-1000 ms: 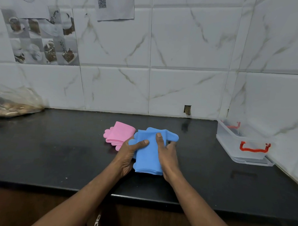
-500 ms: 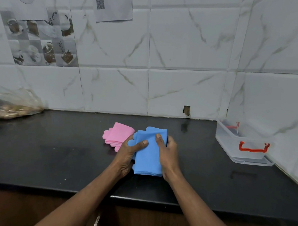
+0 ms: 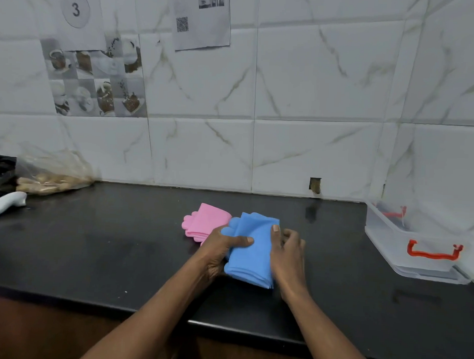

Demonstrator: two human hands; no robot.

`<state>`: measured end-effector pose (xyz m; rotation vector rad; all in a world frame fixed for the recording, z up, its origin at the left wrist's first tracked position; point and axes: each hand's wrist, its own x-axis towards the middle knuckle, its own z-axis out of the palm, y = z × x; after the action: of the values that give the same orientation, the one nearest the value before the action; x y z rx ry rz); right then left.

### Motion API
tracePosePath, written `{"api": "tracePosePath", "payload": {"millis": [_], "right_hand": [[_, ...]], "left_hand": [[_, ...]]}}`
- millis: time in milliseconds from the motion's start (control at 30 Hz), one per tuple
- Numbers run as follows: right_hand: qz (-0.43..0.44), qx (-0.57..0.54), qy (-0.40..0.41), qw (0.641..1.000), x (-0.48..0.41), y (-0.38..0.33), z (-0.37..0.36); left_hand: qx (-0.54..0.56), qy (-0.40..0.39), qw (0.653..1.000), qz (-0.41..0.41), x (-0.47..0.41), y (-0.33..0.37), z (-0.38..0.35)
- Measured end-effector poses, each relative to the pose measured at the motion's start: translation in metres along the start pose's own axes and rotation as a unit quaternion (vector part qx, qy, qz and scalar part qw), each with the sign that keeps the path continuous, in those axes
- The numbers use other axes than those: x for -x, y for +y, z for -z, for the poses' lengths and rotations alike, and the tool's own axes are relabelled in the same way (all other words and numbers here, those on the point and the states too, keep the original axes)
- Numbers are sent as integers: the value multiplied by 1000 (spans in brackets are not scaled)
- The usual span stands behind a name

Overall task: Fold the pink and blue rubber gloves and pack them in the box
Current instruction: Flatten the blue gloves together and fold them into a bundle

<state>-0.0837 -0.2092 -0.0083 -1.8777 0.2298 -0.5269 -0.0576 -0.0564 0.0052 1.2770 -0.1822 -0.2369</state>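
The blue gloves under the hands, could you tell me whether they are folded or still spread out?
Folded: the blue gloves form a compact layered rectangle, stacked edges showing at the near end, with both hands pressing on them.

Gloves folded, box open

My blue gloves (image 3: pixel 251 250) lie folded beside the pink gloves (image 3: pixel 205 223); clear box (image 3: pixel 417 257) sits far right.

A clear plastic bag (image 3: pixel 54 171) of pale food sits far left on the black tabletop (image 3: pixel 105 241), a white object (image 3: pixel 4 204) lying just beside it.
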Motion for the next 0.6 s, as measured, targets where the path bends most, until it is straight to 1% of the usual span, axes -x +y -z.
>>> {"api": "tracePosePath", "payload": {"millis": [133,200,267,333,467,533,600], "right_hand": [[61,59,29,996,5,5,1],[95,97,29,990,8,5,-1],[118,134,23,984,10,6,-5],[127,156,24,979,11,6,-7],[124,173,30,977,11,7,-8],[126,174,31,976,12,8,-8],[132,176,30,975,12,8,-9]], "left_hand": [[-25,44,998,48,-35,63,32],[-42,75,994,73,-52,96,53],[-53,112,986,109,-65,112,72],[-68,128,978,149,-74,114,88],[-133,118,955,237,-89,90,101],[-152,125,947,256,-92,76,101],[-159,123,945,257,-94,74,100]]}}
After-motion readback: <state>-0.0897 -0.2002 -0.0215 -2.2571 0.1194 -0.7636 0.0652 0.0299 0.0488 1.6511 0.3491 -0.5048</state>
